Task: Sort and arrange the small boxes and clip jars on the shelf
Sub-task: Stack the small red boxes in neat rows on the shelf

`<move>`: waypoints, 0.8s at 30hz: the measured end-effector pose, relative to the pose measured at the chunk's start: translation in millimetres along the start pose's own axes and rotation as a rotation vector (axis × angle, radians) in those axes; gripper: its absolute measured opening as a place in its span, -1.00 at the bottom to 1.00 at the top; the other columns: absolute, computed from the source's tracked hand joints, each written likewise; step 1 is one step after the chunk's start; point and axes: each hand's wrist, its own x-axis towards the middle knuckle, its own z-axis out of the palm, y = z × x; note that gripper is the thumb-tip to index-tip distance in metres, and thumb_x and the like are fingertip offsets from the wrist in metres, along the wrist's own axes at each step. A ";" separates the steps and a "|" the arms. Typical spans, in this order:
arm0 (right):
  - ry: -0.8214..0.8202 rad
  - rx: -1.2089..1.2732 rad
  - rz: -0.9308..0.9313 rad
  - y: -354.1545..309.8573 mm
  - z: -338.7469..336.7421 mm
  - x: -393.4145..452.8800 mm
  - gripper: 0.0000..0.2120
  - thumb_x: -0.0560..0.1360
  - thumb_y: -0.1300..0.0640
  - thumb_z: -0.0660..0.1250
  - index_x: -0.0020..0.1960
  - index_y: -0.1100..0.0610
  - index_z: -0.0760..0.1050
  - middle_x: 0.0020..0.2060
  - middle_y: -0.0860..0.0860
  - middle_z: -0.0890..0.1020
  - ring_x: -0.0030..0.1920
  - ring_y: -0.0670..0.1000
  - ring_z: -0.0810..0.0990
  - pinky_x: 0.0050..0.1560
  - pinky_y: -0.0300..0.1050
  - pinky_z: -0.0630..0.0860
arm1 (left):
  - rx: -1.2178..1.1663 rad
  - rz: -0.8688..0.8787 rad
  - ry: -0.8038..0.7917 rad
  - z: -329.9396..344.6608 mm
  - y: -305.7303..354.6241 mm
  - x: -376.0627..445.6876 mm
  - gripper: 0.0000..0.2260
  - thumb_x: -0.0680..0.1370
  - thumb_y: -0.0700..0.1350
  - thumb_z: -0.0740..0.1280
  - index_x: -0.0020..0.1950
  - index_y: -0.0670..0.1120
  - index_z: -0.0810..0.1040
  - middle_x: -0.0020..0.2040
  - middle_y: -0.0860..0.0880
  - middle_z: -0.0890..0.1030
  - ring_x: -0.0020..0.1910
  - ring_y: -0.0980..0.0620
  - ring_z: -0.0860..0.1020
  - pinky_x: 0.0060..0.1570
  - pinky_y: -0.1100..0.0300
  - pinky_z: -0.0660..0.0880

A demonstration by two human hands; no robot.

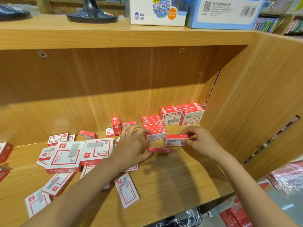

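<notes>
Red and white staple boxes cover the wooden shelf. My right hand pinches a small staple box by its right end, just above the shelf. My left hand hovers over the shelf with fingers spread, its thumb beside a thin red box lying flat. A neat row of small boxes stands behind the hands. Two larger boxes stand upright in the back right corner. A loose pile of larger boxes lies to the left.
The shelf's right wall stands close to my right hand. Above, the top board carries a dark lamp base and two cartons. Plastic-wrapped goods lie below right. Bare wood shows at the shelf's front right.
</notes>
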 end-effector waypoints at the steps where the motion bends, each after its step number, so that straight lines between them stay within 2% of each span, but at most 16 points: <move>1: -0.007 -0.004 -0.005 -0.5 2.5 -0.2 -0.86 0.44 0.23 0.39 0.00 0.13 0.54 -0.08 -0.02 0.57 -0.07 -0.07 0.50 -0.20 -0.43 0.35 | 0.008 -0.019 -0.001 0.4 2.7 0.4 -0.70 0.40 0.20 0.24 -0.12 0.07 0.67 0.22 0.05 0.50 0.30 0.01 0.21 0.30 -0.10 0.10; 4: -0.030 -0.025 -0.013 -1.5 7.4 -2.2 -0.84 0.45 0.22 0.38 0.03 0.15 0.54 -0.05 -0.02 0.57 -0.06 -0.07 0.50 -0.20 -0.48 0.34 | 0.021 0.008 0.050 1.5 10.6 4.8 -0.67 0.41 0.19 0.20 -0.15 0.06 0.67 0.11 0.04 0.54 0.20 0.03 0.26 0.22 -0.10 0.22; 6: -0.024 -0.029 -0.006 -0.1 6.7 -3.6 -0.85 0.45 0.22 0.38 0.02 0.14 0.54 -0.07 -0.03 0.57 -0.06 -0.07 0.50 -0.20 -0.48 0.34 | 0.023 -0.003 0.097 4.2 11.5 7.3 -0.65 0.40 0.18 0.17 -0.19 0.03 0.67 0.03 0.04 0.55 0.13 0.03 0.29 0.19 -0.03 0.20; 8: -0.002 -0.029 0.009 2.8 3.7 -5.3 -0.86 0.45 0.22 0.38 0.00 0.12 0.54 -0.08 -0.04 0.56 -0.07 -0.06 0.50 -0.20 -0.46 0.34 | 0.042 -0.055 0.102 5.7 10.5 7.7 -0.70 0.40 0.16 0.24 -0.20 0.01 0.67 0.01 0.03 0.54 0.12 0.00 0.35 0.19 -0.01 0.16; 12: 0.035 -0.038 0.039 9.6 0.3 -8.9 -0.87 0.44 0.21 0.39 -0.04 0.06 0.51 -0.06 -0.03 0.58 -0.07 -0.06 0.52 -0.14 -0.31 0.39 | 0.120 -0.181 0.105 6.2 13.2 11.1 -0.79 0.31 0.06 0.50 -0.23 -0.06 0.63 0.00 -0.02 0.55 0.07 -0.10 0.46 0.14 -0.12 0.34; 14: 0.050 -0.040 0.038 10.0 0.7 -9.7 -0.87 0.44 0.20 0.39 -0.05 0.04 0.49 -0.07 -0.05 0.57 -0.08 -0.09 0.50 -0.17 -0.35 0.38 | 0.155 -0.187 0.121 7.9 14.9 14.3 -0.77 0.27 0.04 0.52 -0.24 -0.08 0.61 -0.02 -0.05 0.56 0.04 -0.12 0.49 0.09 -0.09 0.39; 17: 0.077 -0.037 0.029 7.1 1.2 -7.9 -0.86 0.45 0.19 0.39 -0.01 0.07 0.51 -0.04 -0.03 0.57 -0.09 -0.11 0.49 -0.15 -0.34 0.36 | 0.149 -0.196 0.146 8.9 17.7 20.2 -0.73 0.27 0.03 0.52 -0.24 -0.11 0.55 -0.01 -0.09 0.56 0.02 -0.13 0.49 0.08 -0.04 0.36; 21: 0.117 -0.022 0.011 1.8 1.8 -5.0 -0.79 0.46 0.18 0.38 0.09 0.14 0.52 0.05 0.00 0.58 -0.06 -0.12 0.47 -0.09 -0.34 0.40 | 0.072 -0.246 0.121 10.1 21.3 27.4 -0.59 0.25 -0.02 0.55 -0.03 -0.18 0.51 0.06 -0.16 0.54 0.06 -0.17 0.50 0.06 -0.06 0.44; 23: 0.151 -0.002 -0.003 0.0 0.7 -3.0 -0.77 0.46 0.20 0.38 0.11 0.17 0.53 0.07 0.01 0.57 -0.05 -0.12 0.46 -0.09 -0.37 0.39 | 0.004 -0.232 0.100 9.2 16.6 31.2 -0.52 0.29 -0.04 0.53 0.09 -0.20 0.47 0.19 -0.19 0.49 0.21 -0.19 0.44 0.19 -0.06 0.40; 24: 0.176 0.010 -0.018 -0.9 -0.1 -1.4 -0.78 0.45 0.23 0.38 0.10 0.18 0.54 0.07 0.03 0.58 -0.05 -0.11 0.46 -0.10 -0.39 0.39 | -0.024 -0.224 0.068 8.2 13.3 33.1 -0.47 0.34 -0.01 0.50 0.20 -0.21 0.43 0.30 -0.20 0.43 0.32 -0.18 0.35 0.31 -0.07 0.32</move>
